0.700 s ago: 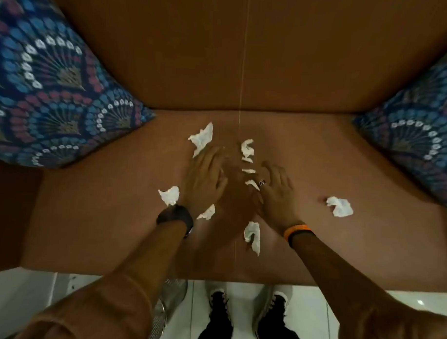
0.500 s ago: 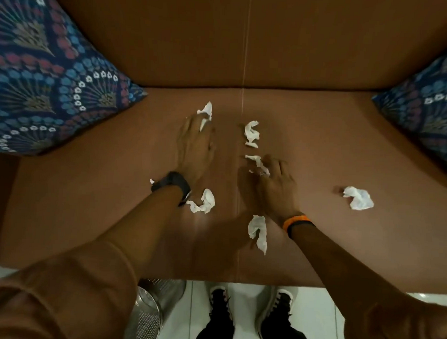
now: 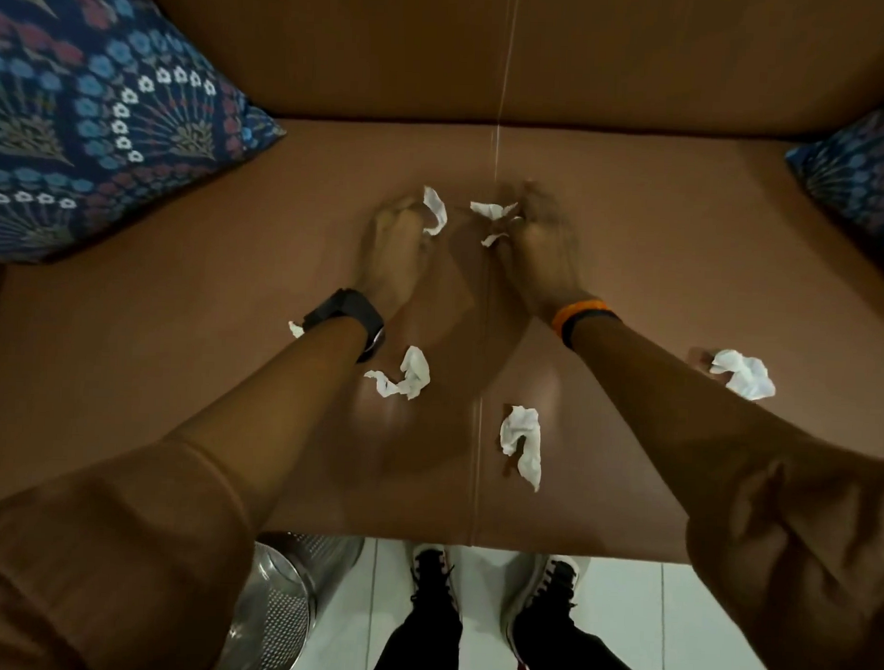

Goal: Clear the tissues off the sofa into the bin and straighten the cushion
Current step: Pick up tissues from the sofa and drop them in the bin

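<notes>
While brown sofa seat (image 3: pixel 178 375) spans the view, patterned cushion (image 3: pixel 86 122) sits at 10 o'clock, steel bin (image 3: pixel 280 605) at 7. Left hand (image 3: pixel 398 253) grip closed on a tissue (image 3: pixel 434 209); right hand (image 3: pixel 543 253), blurred, pinches another tissue (image 3: pixel 492 209). Loose tissues (image 3: pixel 406 376) lie at 6 o'clock of both wrists.

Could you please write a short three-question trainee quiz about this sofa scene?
1. True or false: the left hand is closed on a crumpled white tissue.
2. Which wrist wears the orange band?
3. Where is the perforated metal bin: A on the brown sofa seat, B on the floor by the person's left leg, C behind the patterned blue cushion?

Key: 1 true; 2 right; 3 B.
</notes>
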The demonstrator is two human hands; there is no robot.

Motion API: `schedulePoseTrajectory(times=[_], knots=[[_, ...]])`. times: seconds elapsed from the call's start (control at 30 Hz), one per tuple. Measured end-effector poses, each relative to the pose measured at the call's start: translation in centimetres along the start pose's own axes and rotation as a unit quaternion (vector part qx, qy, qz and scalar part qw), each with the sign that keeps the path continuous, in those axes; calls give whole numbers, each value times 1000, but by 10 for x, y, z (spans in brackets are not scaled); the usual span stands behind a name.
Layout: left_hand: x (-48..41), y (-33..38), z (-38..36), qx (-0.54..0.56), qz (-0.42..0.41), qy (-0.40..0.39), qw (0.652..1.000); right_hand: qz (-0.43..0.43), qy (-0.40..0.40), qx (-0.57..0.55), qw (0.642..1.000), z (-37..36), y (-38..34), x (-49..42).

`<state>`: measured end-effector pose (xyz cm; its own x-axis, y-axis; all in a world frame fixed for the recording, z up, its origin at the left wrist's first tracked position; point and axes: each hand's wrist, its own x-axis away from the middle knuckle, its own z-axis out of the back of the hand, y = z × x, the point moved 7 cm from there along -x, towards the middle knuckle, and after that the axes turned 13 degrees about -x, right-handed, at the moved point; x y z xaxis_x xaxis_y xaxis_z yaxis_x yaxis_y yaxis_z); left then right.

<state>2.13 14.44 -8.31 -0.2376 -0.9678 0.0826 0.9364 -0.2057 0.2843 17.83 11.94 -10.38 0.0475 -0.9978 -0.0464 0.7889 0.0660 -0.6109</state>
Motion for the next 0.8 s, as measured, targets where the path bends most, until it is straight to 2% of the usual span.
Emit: schedulePoseTrajectory(times=[0.07, 0.13, 0.27, 0.33, 0.43, 0.53, 0.6, 0.67, 0.73, 0.8], knots=[[21, 1, 7, 28, -20, 2, 999, -5, -42, -8, 999, -5, 4, 2], [45, 0, 14, 52, -32, 6, 998, -21, -44, -7, 999, -1, 3, 12], [104, -7, 14, 72, 6, -11, 997, -41, -41, -23, 998, 7, -15, 57], [134, -10, 5, 62, 35, -40, 997, -58, -63, -48, 995, 7, -28, 86], [166, -5, -16, 36, 20, -85, 996, -67, -57, -78, 993, 5, -47, 118], [186, -4, -35, 26, 45, -88, 995, -38, -64, -68, 995, -6, -70, 144], [200, -1, -33, 44, 74, -52, 995, -35, -65, -56, 996, -15, -81, 159], [224, -4, -20, 85, 117, 22, 989, -35, -75, -38, 996, -27, -95, 177], [265, -21, -11, 134, 186, 78, 970, -7, -89, -53, 995, -44, -118, 197], [312, -43, -12, 169, 240, 93, 951, 6, -137, -70, 988, -70, -141, 222]])
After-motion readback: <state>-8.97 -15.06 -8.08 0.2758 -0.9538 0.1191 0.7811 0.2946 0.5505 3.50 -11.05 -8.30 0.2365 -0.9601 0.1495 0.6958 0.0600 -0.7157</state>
